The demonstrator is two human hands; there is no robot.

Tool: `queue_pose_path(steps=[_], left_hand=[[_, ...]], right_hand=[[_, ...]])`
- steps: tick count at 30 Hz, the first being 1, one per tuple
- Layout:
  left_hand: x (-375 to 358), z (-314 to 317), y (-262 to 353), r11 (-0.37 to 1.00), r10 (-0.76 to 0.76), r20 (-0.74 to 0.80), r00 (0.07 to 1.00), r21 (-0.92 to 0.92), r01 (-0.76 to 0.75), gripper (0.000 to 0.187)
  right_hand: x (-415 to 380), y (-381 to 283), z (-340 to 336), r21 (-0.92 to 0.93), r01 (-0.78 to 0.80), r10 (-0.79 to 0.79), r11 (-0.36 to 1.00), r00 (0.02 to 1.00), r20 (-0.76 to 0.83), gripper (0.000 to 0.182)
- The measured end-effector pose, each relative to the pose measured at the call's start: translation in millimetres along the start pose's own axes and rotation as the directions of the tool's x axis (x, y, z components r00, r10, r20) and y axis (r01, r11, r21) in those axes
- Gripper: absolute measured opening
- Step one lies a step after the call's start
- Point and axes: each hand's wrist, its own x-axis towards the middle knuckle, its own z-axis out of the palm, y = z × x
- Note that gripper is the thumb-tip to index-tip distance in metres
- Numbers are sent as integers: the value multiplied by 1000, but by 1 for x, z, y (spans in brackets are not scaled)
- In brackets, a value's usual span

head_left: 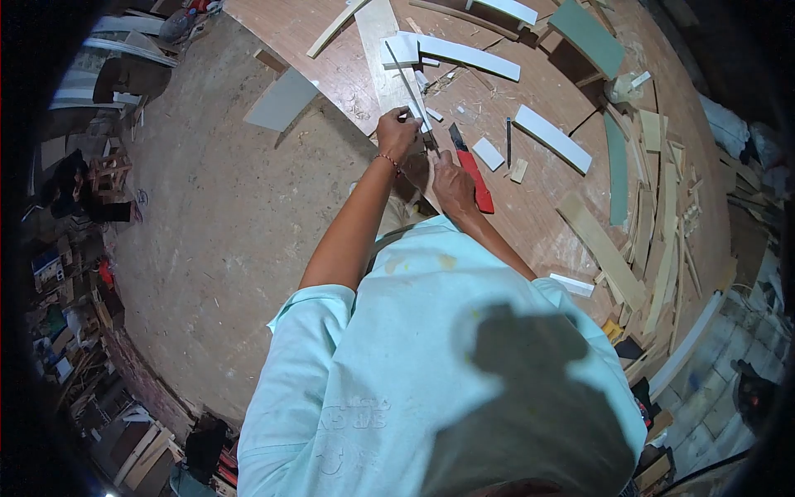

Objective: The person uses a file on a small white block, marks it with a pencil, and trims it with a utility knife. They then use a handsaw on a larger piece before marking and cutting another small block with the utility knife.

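My right hand is closed around the near end of a long, thin, dark blade-like tool; whether it is a saw or a file is too small to tell. The tool points away from me, its far end over a white block. My left hand has its fingers curled on a narrow white strip alongside the tool. Underneath lies a pale board at the table's left edge. Right beside my right hand is a red-handled cutter with a dark end.
On the wooden table lie a small white block, a pencil, a wood offcut and curved white pieces. Green curved panels and stacked wood strips stand farther right. A grey panel juts out left.
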Motion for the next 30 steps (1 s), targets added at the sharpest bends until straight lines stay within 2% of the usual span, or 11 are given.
queue_pose_path(steps=[4,6,9,12,15,20,23,26,30], left_hand=[[9,1,-12,997,51,-16,999,58,-50,40],[13,2,-14,982,88,-35,996,170,-81,41],[13,3,-13,968,88,-55,995,239,-73,41],[11,5,-13,975,91,-139,986,216,-59,39],[8,4,-9,976,90,-131,987,208,-62,40],[16,4,-21,986,82,-128,988,156,-62,39],[17,4,-22,981,97,-64,993,172,-85,40],[14,3,-17,975,109,-65,992,201,-94,39],[14,2,-17,984,54,-107,993,176,-35,40]], right_hand=[[0,0,-2,9,6,-6,1000,1000,-14,22],[-1,1,-3,14,30,-29,999,998,-52,22],[0,1,-1,-19,24,-25,1000,998,-60,21],[2,-1,3,7,-26,27,1000,998,-62,20],[3,-1,-1,-42,-15,12,999,999,-52,20],[5,-3,-1,-7,15,-15,1000,996,-88,20],[11,-5,-1,-10,-2,1,1000,996,-87,20],[22,-14,-5,13,-11,12,1000,997,-77,21],[25,-18,-8,-37,10,-12,999,999,-49,22]])
